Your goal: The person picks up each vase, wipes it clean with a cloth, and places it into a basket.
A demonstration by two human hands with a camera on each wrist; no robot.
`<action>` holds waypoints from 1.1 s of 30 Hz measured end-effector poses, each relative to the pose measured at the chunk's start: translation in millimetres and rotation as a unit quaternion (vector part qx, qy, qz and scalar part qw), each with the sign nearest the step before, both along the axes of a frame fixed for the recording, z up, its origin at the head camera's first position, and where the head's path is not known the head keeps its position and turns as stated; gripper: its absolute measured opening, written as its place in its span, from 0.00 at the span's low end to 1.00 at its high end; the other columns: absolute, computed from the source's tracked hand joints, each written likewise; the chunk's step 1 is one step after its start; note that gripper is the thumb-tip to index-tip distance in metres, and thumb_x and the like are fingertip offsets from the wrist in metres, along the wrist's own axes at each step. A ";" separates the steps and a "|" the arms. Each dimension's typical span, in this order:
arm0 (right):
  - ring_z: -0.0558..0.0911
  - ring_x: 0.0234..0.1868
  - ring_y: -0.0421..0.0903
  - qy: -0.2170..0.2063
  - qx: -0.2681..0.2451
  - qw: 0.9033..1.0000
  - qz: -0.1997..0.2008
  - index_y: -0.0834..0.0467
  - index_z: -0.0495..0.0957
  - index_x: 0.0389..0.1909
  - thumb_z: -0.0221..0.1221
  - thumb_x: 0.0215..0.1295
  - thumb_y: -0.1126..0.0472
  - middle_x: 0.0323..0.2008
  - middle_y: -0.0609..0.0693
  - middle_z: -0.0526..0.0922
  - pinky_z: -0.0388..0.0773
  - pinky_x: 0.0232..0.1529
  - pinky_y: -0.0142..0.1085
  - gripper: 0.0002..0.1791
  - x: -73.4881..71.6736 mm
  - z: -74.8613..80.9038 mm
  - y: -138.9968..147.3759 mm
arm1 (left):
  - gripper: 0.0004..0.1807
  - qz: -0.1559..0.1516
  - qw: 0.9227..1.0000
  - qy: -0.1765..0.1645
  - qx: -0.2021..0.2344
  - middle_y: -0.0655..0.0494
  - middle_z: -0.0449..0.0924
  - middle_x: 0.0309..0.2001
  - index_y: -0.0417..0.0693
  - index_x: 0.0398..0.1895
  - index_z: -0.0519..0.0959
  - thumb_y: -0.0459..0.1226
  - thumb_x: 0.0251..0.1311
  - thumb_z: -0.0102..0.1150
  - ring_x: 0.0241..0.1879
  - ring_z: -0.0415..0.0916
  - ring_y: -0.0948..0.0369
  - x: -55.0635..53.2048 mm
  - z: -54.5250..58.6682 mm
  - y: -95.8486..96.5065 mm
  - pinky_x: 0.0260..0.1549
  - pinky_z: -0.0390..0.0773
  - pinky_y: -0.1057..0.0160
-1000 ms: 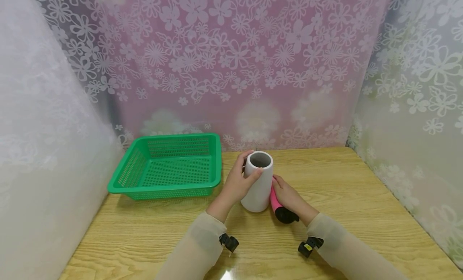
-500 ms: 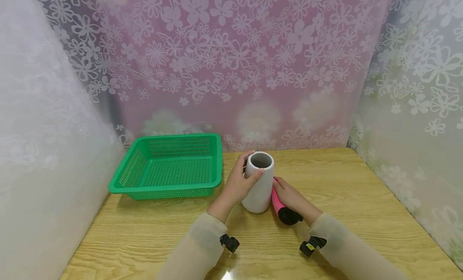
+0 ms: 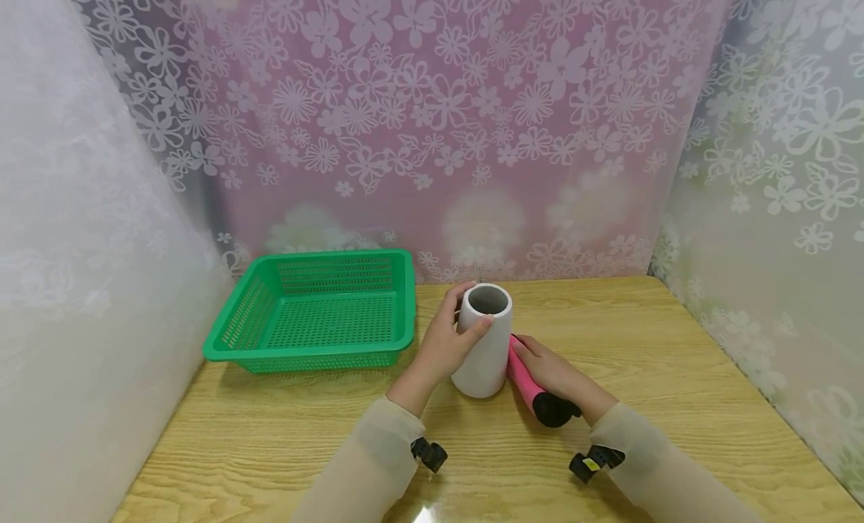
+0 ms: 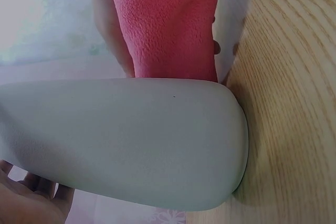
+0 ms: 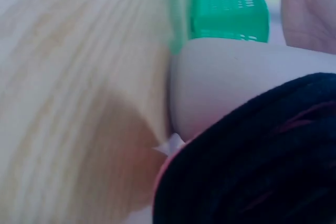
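An upright white vase (image 3: 481, 358), open at the top, stands on the wooden table. My left hand (image 3: 447, 334) grips it near the rim, thumb on the near side and fingers round the far side. My right hand (image 3: 545, 367) holds a folded pink fleece cloth (image 3: 525, 377) with a black end (image 3: 555, 409) against the vase's right side. In the left wrist view the pink fleece (image 4: 170, 30) meets the vase wall (image 4: 131, 135) low down. Dark folded layers (image 5: 252, 156) fill much of the right wrist view, with a small white tag (image 5: 172, 144) beside them.
A green plastic basket (image 3: 307, 354) with perforated sides sits on the left of the table (image 3: 634, 335). Flower-patterned curtains (image 3: 378, 148) enclose the back and right side. A plain pale sheet (image 3: 101, 245) hangs on the left.
My right hand has shifted right and slightly nearer, and the black end of the cloth has swung out to the right. My left hand and the vase stay nearly still.
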State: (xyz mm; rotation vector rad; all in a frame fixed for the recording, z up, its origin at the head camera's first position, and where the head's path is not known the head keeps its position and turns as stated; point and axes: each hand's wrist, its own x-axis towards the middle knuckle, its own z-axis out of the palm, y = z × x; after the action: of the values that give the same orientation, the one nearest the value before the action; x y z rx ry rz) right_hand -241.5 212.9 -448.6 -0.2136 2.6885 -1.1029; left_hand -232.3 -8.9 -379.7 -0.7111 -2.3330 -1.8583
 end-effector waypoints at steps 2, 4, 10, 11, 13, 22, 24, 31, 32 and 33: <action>0.65 0.69 0.67 0.003 -0.001 1.000 0.007 0.66 0.58 0.74 0.36 0.82 0.47 0.69 0.70 0.64 0.58 0.68 0.63 0.32 0.8 2.0 3.1 | 0.34 0.000 1.000 -0.002 -0.001 0.41 0.68 0.67 0.45 0.75 0.60 0.37 0.68 0.60 0.66 0.66 0.43 -7.6 -8.5 1.4 0.63 0.67 0.42; 0.65 0.68 0.68 0.007 0.000 1.000 0.012 0.67 0.59 0.73 0.37 0.83 0.49 0.69 0.71 0.65 0.58 0.67 0.63 0.31 2.0 4.2 6.5 | 0.35 -0.001 1.000 -0.003 -0.001 0.42 0.68 0.68 0.47 0.75 0.60 0.37 0.68 0.60 0.67 0.66 0.44 -14.9 -17.2 2.3 0.64 0.66 0.41; 0.64 0.69 0.69 0.009 -0.011 1.000 0.014 0.68 0.58 0.73 0.38 0.83 0.50 0.69 0.72 0.63 0.58 0.67 0.64 0.30 4.6 11.5 14.3 | 0.36 0.001 1.000 -0.002 -0.005 0.51 0.68 0.68 0.58 0.76 0.59 0.42 0.68 0.62 0.67 0.67 0.51 -25.7 -31.7 2.5 0.64 0.67 0.44; 0.65 0.68 0.68 0.009 -0.015 1.000 0.012 0.68 0.58 0.73 0.38 0.83 0.51 0.69 0.72 0.63 0.58 0.67 0.64 0.30 4.7 12.9 15.4 | 0.36 0.000 1.000 0.000 -0.005 0.52 0.69 0.68 0.59 0.76 0.59 0.43 0.68 0.62 0.66 0.67 0.52 -26.0 -32.3 2.2 0.64 0.67 0.44; 0.65 0.67 0.68 0.009 -0.020 1.000 0.010 0.68 0.57 0.74 0.37 0.83 0.50 0.69 0.72 0.63 0.59 0.67 0.64 0.30 5.0 16.0 17.3 | 0.35 -0.001 1.000 0.001 -0.005 0.54 0.69 0.67 0.61 0.75 0.60 0.45 0.68 0.62 0.66 0.68 0.54 -26.2 -32.3 1.4 0.64 0.67 0.46; 0.66 0.65 0.67 0.004 -0.024 1.000 -0.010 0.66 0.52 0.76 0.36 0.82 0.45 0.70 0.72 0.60 0.61 0.65 0.63 0.35 7.1 30.5 22.3 | 0.38 -0.011 1.000 0.006 -0.009 0.53 0.71 0.65 0.54 0.76 0.60 0.54 0.67 0.60 0.64 0.69 0.55 -30.6 -34.1 -0.9 0.64 0.68 0.48; 0.66 0.64 0.66 0.000 -0.025 1.000 -0.015 0.65 0.50 0.77 0.35 0.82 0.43 0.70 0.72 0.59 0.62 0.64 0.62 0.36 8.3 33.9 23.1 | 0.39 -0.019 1.000 0.006 -0.007 0.52 0.71 0.65 0.52 0.76 0.60 0.55 0.67 0.60 0.64 0.69 0.54 -32.6 -34.3 -1.9 0.64 0.67 0.48; 0.64 0.66 0.66 -0.006 -0.045 0.999 -0.023 0.62 0.47 0.79 0.34 0.80 0.39 0.72 0.70 0.57 0.60 0.66 0.63 0.39 10.9 43.7 25.8 | 0.35 -0.052 0.999 -0.012 0.003 0.53 0.71 0.65 0.60 0.74 0.62 0.55 0.67 0.59 0.65 0.68 0.56 -39.0 -32.5 -6.6 0.65 0.66 0.47; 0.62 0.68 0.66 -0.005 -0.047 0.999 -0.023 0.62 0.46 0.79 0.34 0.80 0.38 0.73 0.70 0.56 0.58 0.66 0.64 0.39 11.3 45.2 26.1 | 0.35 -0.058 0.998 -0.013 0.008 0.52 0.71 0.65 0.59 0.75 0.62 0.54 0.67 0.59 0.64 0.68 0.55 -40.0 -32.3 -7.0 0.65 0.67 0.47; 0.61 0.69 0.67 -0.001 -0.048 0.999 -0.021 0.62 0.46 0.79 0.33 0.80 0.38 0.73 0.70 0.55 0.56 0.67 0.65 0.39 11.7 46.8 26.0 | 0.35 -0.063 0.998 -0.014 0.013 0.52 0.70 0.64 0.59 0.75 0.62 0.54 0.68 0.59 0.64 0.68 0.55 -40.9 -32.0 -7.4 0.64 0.67 0.47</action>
State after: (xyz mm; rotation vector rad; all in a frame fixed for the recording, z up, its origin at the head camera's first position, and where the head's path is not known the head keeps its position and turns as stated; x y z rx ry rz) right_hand -229.8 238.8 -401.8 -0.1719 2.6514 -1.2462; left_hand -273.2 -16.4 -411.7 -0.8539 -2.3270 -1.9573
